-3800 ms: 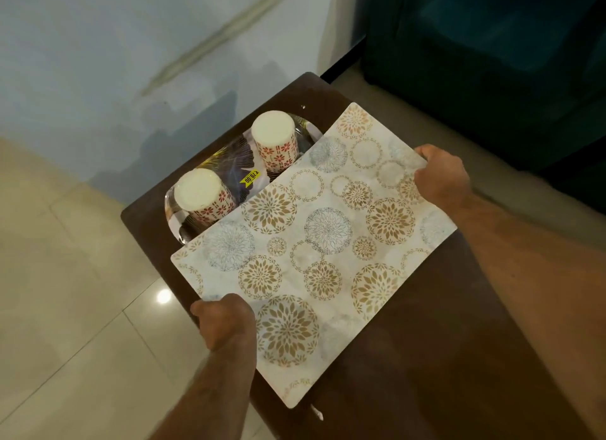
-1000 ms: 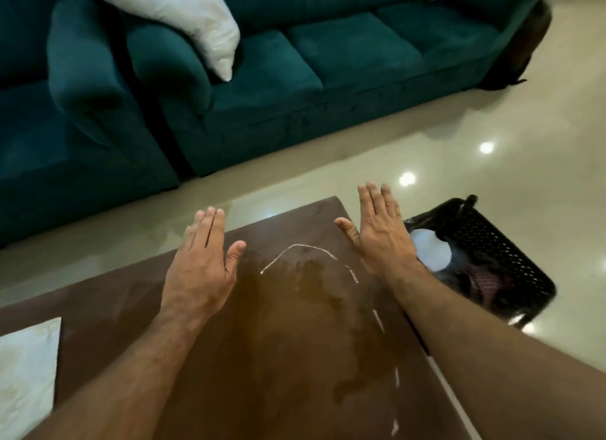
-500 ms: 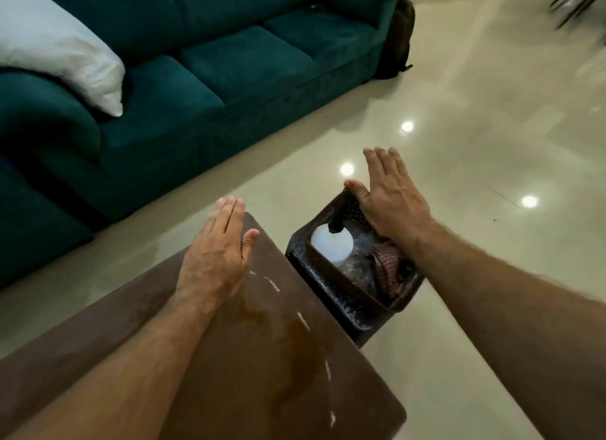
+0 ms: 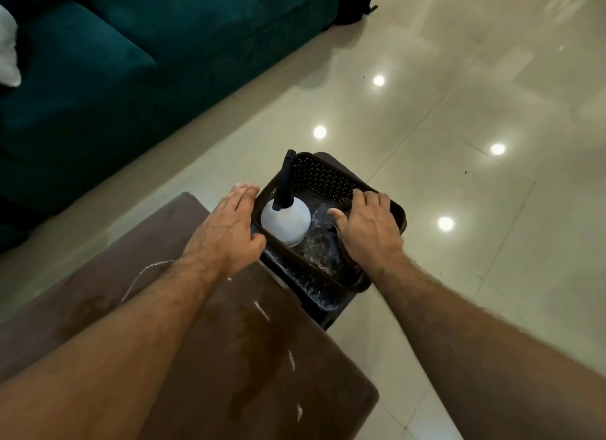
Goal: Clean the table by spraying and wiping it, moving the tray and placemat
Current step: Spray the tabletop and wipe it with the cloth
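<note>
Half a second earlier, both hands had been held flat in the air, the left above the table corner and the right above the basket. By this moment both had been lowered to the basket (image 4: 328,242), which stood on the floor just off the table's (image 4: 246,357) corner. This was judged to mean that the cleaning tools were about to be fetched, with spraying not yet begun.

The left hand (image 4: 226,233) was held open, fingers straight, at the basket's 9 o'clock rim. The right hand (image 4: 369,229) was seen at 3 o'clock, fingers bent down inside; what it held, if anything, could not be told.

The spray bottle (image 4: 286,221) stood upright between the hands, ungripped, just beside the left. The tray and placemat were out of view.
</note>
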